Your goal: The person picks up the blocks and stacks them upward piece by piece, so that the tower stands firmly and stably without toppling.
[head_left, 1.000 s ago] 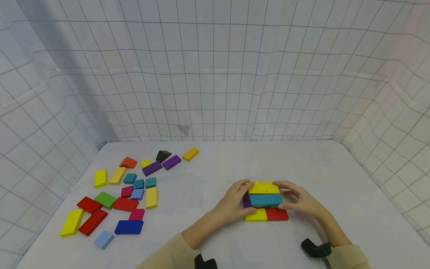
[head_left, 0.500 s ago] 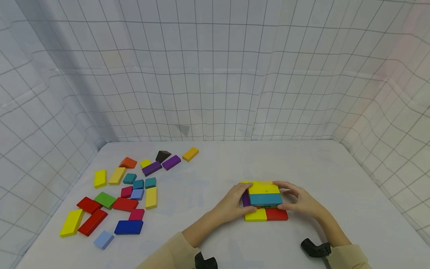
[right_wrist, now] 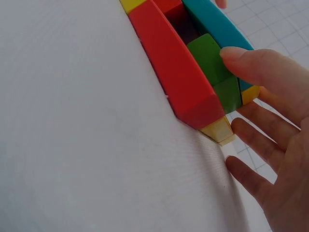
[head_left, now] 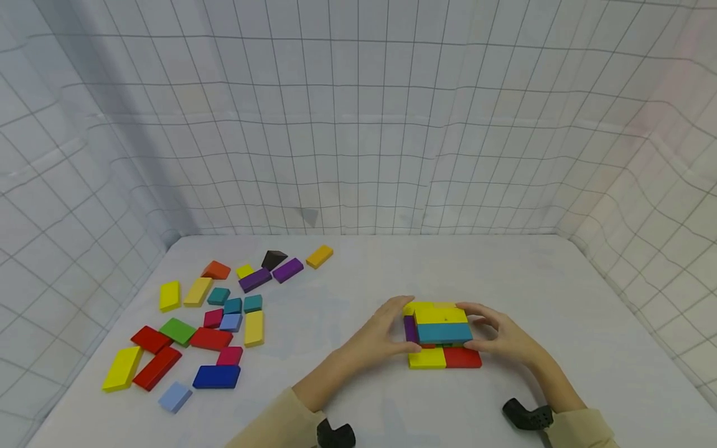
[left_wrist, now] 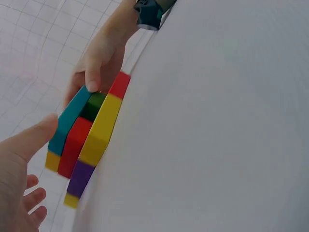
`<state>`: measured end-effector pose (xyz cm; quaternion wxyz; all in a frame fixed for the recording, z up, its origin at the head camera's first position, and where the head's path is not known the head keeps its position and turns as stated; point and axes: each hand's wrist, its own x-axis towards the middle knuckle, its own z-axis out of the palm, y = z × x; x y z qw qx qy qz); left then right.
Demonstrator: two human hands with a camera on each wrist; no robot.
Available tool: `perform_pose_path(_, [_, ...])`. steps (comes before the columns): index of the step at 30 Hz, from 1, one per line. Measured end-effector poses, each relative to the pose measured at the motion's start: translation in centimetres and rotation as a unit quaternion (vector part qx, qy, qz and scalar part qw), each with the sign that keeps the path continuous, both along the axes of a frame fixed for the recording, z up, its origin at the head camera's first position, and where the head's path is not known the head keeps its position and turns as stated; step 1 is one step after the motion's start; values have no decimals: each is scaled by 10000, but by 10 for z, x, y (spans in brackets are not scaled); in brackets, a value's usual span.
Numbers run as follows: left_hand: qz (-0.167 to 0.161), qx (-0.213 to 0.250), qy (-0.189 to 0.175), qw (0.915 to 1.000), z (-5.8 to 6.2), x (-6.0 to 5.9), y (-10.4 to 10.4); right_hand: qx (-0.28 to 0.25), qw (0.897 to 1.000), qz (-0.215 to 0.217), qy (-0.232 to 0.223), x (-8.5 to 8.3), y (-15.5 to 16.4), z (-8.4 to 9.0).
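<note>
- Teal block (head_left: 445, 333) tops the near side of the stack (head_left: 439, 338), set on the surface (head_left: 426, 407) between both hands
- Left hand (head_left: 370, 339): thumb and fingers spread, apparently clear of the stack
- Right hand (head_left: 506, 336): pinches the stack's right end
- Judged step: squaring upper blocks; next move calls for steady right-side support
- Change: left hand backed off leftward, exposing more purple block (head_left: 411, 329)

White sheeting (head_left: 358, 137) with a grid of thin dark lines, slightly wavy, rises behind the white counter (head_left: 532, 274) and along its left and right sides. Light is soft; at upper right the sheeting looks faintly pink.
</note>
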<state>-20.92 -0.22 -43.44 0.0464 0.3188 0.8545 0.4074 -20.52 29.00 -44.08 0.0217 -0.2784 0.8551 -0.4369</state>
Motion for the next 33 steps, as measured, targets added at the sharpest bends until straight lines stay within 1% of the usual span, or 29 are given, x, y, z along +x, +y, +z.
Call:
perform_pose_path(2, [176,32,7,9998,6,0,-17,-16,10000,-10,-29,0,0,0])
perform_pose_path(5, [513,24,125,9986,14,-1,-53,-10,10000,-29,-54,0,2,-2])
perform_pose_path(8, [908,-276,386,9947,17,1,-95,22,10000,-67,6,-1,4,-4])
perform_pose_path(11, [1235,-710,660,9876,15,2,-138,54,9999,-74,90,-1,5,-6])
perform_pose_path(13, [1447,-1015,790,9811,11,4,-166,53,9999,-85,101,0,6,-6])
perform_pose_path(16, [1699,-1307,809,9734,5,8,-201,2,9999,-137,-29,1,5,-5])
perform_pose_path(18, [1819,-1490,822,9685,1,10,-219,-6,9998,-171,-99,1,4,-5])
perform_pose_path(21, [1863,-1589,908,9653,-4,12,-237,14,9997,-196,-157,1,3,-4])
perform_pose_path(24, [1801,-1544,1046,9658,-7,15,-245,77,9996,-217,-142,1,2,-4])
perform_pose_path(29, [1762,-1439,1194,9664,-6,17,-245,107,9996,-247,-89,0,1,-5])
perform_pose_path(31, [1788,-1339,1188,9675,-6,16,-242,114,9996,-255,-85,-1,2,-6])
perform_pose_path(33, [1814,-1175,1079,9704,-5,16,-236,122,9995,-257,-103,-1,2,-7])
